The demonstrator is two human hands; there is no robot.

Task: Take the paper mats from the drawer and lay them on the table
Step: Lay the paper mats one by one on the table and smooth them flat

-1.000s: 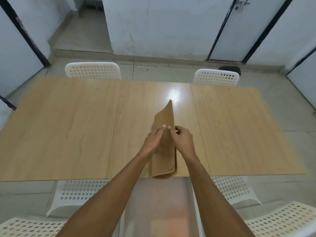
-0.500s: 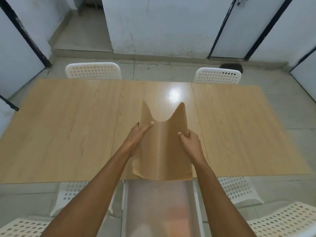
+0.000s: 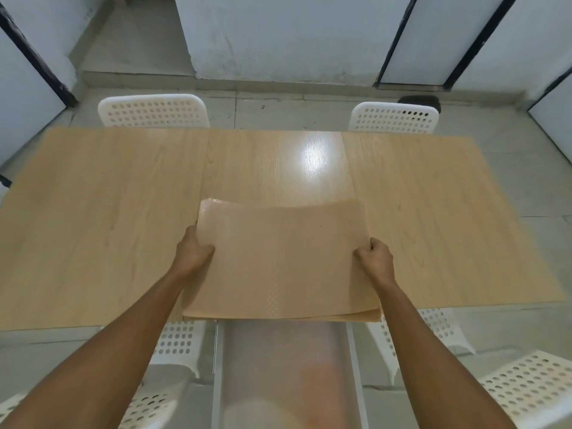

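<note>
A stack of tan paper mats (image 3: 281,261) with an embossed texture is spread nearly flat over the near middle of the wooden table (image 3: 102,218). My left hand (image 3: 193,253) grips the stack's left edge and my right hand (image 3: 374,255) grips its right edge. The far edge bows up slightly; several sheet edges show at the near right corner. Below the table's front edge, the open translucent drawer (image 3: 284,366) shows nothing inside that I can make out.
White perforated chairs stand around the table: two at the far side (image 3: 153,111) (image 3: 393,117), others tucked under the near edge (image 3: 176,342) (image 3: 433,332) and at the bottom right (image 3: 532,388). White walls and dark-framed doors lie beyond.
The mats were folded upright between both hands; they have opened out sideways and come down nearly flat, with my hands spread apart to the left and right edges.
</note>
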